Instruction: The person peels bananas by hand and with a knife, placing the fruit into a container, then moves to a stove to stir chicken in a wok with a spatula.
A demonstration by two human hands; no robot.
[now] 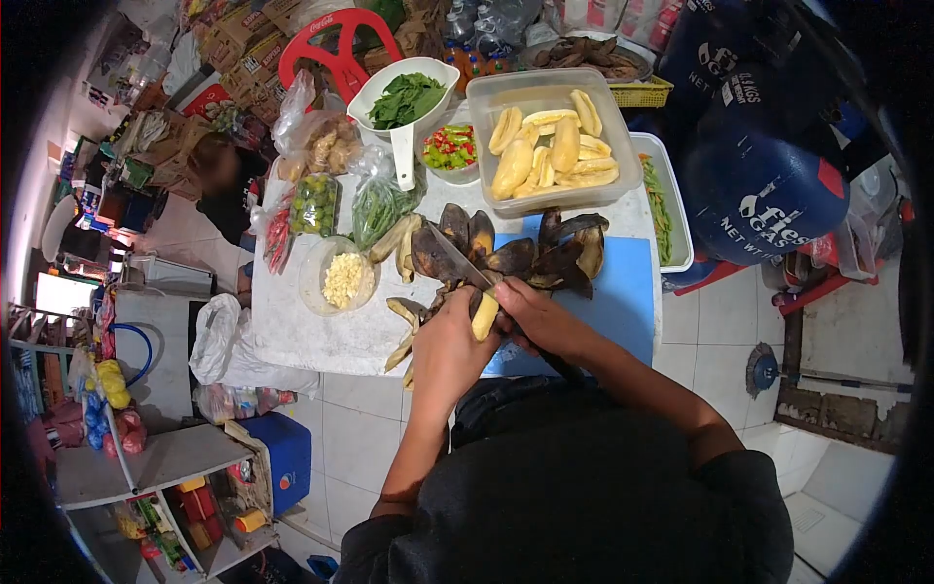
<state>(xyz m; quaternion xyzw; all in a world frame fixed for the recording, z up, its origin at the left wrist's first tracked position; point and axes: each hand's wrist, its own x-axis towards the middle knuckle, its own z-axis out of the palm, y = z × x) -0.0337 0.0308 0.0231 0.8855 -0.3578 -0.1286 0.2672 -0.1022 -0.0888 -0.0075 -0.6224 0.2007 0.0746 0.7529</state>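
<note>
My left hand (449, 341) is closed around a yellow peeled plantain (484, 317), whose lower part is hidden by the fingers. Against it, my right hand (533, 313) grips a knife; the blade (455, 255) points up and to the left, and the handle is hidden. Just beyond both hands, blackened plantain peels (511, 257) lie heaped over a blue cutting board (623, 292). Paler peel strips (397, 238) are scattered left of the heap. Farther back, a clear plastic tub (479, 107) holds several peeled plantains.
A white strainer (359, 107) of green leaves stands behind, beside a bowl of chopped chillies (450, 148). Chopped garlic (342, 280) sits in a tub at left, near bagged vegetables (384, 206). Blue gas cylinders (759, 185) stand at right. Another person (226, 180) is at far left.
</note>
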